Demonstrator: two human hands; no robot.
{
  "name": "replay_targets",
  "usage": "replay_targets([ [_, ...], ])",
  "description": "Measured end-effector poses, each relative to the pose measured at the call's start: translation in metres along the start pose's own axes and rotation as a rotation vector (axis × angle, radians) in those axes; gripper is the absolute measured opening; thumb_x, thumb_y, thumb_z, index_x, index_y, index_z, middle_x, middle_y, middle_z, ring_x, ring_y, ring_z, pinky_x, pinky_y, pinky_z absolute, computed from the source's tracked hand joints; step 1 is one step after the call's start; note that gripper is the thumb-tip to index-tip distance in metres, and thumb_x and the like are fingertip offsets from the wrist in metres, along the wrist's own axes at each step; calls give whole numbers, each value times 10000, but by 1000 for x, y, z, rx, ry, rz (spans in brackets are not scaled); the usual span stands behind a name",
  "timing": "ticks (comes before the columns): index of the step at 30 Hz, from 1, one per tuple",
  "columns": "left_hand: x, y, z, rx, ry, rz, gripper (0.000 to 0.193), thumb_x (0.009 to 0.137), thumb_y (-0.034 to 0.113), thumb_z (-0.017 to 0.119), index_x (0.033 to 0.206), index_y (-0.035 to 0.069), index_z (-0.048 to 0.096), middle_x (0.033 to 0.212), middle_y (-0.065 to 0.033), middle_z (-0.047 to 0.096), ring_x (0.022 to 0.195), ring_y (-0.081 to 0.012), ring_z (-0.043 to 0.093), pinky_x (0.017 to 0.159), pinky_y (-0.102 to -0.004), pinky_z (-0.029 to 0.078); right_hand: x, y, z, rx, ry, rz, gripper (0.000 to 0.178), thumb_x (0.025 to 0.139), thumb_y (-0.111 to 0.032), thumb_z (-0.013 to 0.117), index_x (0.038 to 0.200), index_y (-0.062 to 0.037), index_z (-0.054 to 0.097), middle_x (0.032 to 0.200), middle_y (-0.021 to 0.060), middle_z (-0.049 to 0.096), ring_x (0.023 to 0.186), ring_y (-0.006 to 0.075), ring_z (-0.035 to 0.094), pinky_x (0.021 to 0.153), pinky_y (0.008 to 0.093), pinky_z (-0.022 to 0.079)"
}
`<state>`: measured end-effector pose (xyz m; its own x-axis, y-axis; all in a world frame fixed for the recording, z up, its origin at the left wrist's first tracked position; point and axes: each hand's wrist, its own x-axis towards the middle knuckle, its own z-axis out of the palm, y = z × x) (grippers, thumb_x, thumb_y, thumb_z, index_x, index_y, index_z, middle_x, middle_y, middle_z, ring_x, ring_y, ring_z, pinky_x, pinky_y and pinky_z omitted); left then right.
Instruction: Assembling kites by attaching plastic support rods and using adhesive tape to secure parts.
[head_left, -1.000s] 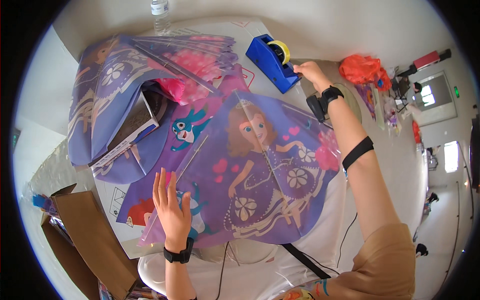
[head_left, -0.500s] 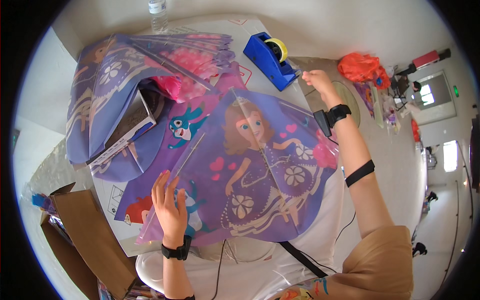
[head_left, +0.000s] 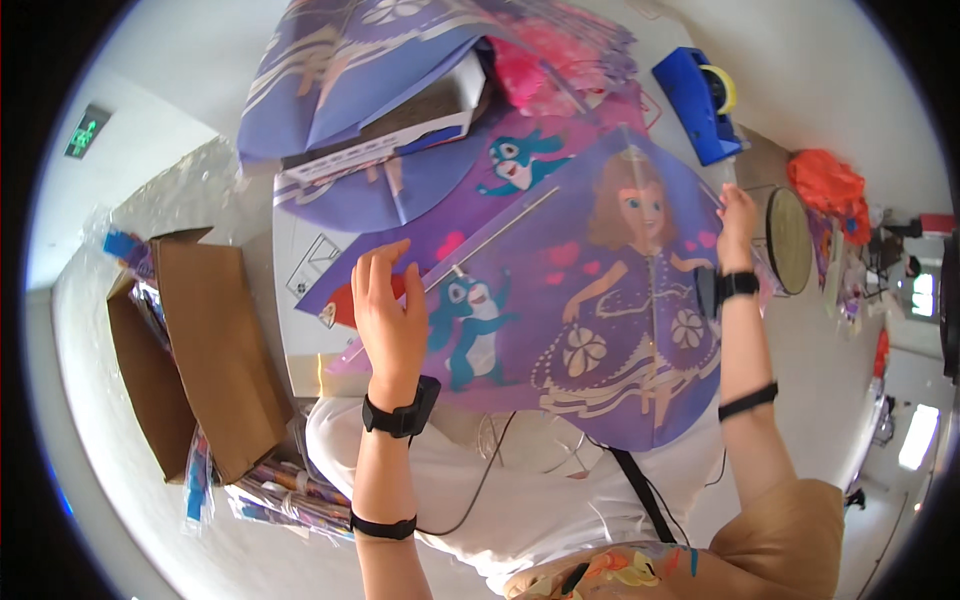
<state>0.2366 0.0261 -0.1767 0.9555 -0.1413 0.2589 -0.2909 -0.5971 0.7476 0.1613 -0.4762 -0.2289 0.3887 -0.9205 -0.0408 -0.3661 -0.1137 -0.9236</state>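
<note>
A purple kite point(head_left: 600, 330) printed with a cartoon girl in a gown and a blue rabbit is spread in front of me. A thin pale rod point(head_left: 500, 235) runs slantwise along it. My left hand point(head_left: 388, 320) is at the kite's left side beside the rod's lower end, fingers extended and apart. My right hand point(head_left: 737, 222) is closed at the kite's upper right edge, fingertips pinched; what they hold, if anything, is too small to make out. Just beyond that hand stands a blue tape dispenser point(head_left: 695, 105) with a yellow roll.
A stack of similar purple kites point(head_left: 345, 95) drapes over a box point(head_left: 400, 150) at the back left. An open cardboard box point(head_left: 215, 350) with packaged items stands on the floor at left, beside several wrapped bundles point(head_left: 290, 500). A round stool point(head_left: 788, 240) and red bag point(head_left: 830, 190) lie right.
My right hand has come down from beside the tape dispenser to the kite's right edge. My left hand stays by the kite's left side. The view has shifted, moving things up and right.
</note>
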Motion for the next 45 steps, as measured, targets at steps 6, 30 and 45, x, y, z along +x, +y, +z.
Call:
replay_targets([
  [6,-12,-28,-23,-25,-58,-190,216,859,-10,605,1075,-6,615,991,-110,642,791,-190,631,711,-293,511,-284,-84,90,34,-817,-71,112,944,-145,642,1012,-57,655,874,-5,667,802,67,611,696,217,480],
  [30,-10,-62,-6,5,-232,-246,142,791,94,682,895,49,597,892,-95,620,900,-315,602,726,-422,500,-373,-75,185,-303,-751,106,344,776,-179,732,985,-39,496,731,54,705,647,181,688,620,318,502],
  [45,-4,-50,-1,206,-237,-232,239,699,158,781,821,48,608,854,-66,617,844,-258,607,685,-378,480,-332,-97,148,272,-1104,901,257,915,-214,614,1082,-21,581,1039,131,724,804,176,711,480,215,436],
])
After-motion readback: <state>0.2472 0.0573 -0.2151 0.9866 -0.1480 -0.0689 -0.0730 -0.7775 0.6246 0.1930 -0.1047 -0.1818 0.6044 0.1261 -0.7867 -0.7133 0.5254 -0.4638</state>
